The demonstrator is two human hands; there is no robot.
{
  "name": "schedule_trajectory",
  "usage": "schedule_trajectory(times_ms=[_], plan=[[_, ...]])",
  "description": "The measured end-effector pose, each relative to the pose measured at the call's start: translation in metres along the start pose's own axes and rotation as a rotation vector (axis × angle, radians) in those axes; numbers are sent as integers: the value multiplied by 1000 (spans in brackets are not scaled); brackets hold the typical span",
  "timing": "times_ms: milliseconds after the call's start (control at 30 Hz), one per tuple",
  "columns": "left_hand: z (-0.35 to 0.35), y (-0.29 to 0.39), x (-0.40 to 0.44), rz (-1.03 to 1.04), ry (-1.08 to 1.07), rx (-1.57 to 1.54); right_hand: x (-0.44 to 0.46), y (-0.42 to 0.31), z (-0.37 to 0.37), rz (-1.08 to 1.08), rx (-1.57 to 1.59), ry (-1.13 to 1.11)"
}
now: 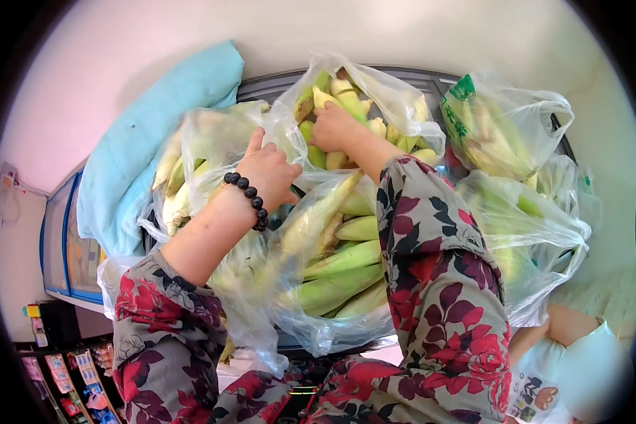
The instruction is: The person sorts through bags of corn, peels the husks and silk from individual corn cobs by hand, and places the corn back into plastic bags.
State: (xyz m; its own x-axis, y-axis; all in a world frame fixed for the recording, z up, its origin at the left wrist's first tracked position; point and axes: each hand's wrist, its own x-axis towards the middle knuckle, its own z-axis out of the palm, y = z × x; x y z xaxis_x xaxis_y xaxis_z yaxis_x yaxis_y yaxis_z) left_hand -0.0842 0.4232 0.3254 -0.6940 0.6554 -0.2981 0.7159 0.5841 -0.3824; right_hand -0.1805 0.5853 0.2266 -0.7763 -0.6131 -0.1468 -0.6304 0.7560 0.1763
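Ears of corn in green and pale husks fill several clear plastic bags. My right hand [334, 131] reaches into the back bag [392, 81], its fingers apart and touching or just over the corn [344, 92] there; the fingertips are partly hard to make out. My left hand [267, 169], with a black bead bracelet [247, 189] on its wrist, is over the bag edges left of it. Its index finger points away and the others are loosely spread, with no corn in them. Closest to me, a front bag [332, 332] lies open around green ears [343, 279].
More bagged corn [491, 134] stands at the right, and another bag [191, 159] at the left. A light blue cloth [148, 148] lies along the left edge. At lower right shows part of another person [569, 367]. Shelves of small packets [78, 381] are at lower left.
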Motion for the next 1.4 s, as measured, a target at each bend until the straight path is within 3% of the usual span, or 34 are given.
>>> schedule_trajectory(times_ms=[33,133,233,333,433,500,567,633,700,733,833,967,1100,1233,1333,1400], plan=[[1,-1,0,-1,20,-2,8,-1,13,99,-71,18],[0,0,-4,-2,52,-30,31,5,34,430,285,-31],[0,2,-7,-8,80,-48,77,21,24,577,961,-35],[7,3,-10,1,87,-23,141,31,68,560,831,67],[13,4,-14,6,100,-44,191,28,119,938,1279,340],[20,4,-17,17,147,-36,194,26,119,1016,1427,448],[26,2,-20,25,204,-38,168,24,94,929,1365,443],[30,0,-21,34,271,-49,139,29,97,471,2224,669],[24,0,-21,28,211,-75,65,44,32,703,1950,123],[20,-1,-22,26,186,-84,46,58,37,613,1907,160],[18,0,-25,19,150,-73,-1,95,14,593,1905,-12],[24,-1,-21,47,166,-93,-104,86,-36,641,1869,-91],[12,1,-22,56,77,-93,-166,53,-34,594,1934,54],[-2,11,-34,199,380,-105,-225,-29,-52,520,1845,390],[-17,28,-55,309,512,-419,-265,-107,-64,449,1839,607],[-24,43,-62,467,459,-940,-283,-156,-72,503,1754,777]])
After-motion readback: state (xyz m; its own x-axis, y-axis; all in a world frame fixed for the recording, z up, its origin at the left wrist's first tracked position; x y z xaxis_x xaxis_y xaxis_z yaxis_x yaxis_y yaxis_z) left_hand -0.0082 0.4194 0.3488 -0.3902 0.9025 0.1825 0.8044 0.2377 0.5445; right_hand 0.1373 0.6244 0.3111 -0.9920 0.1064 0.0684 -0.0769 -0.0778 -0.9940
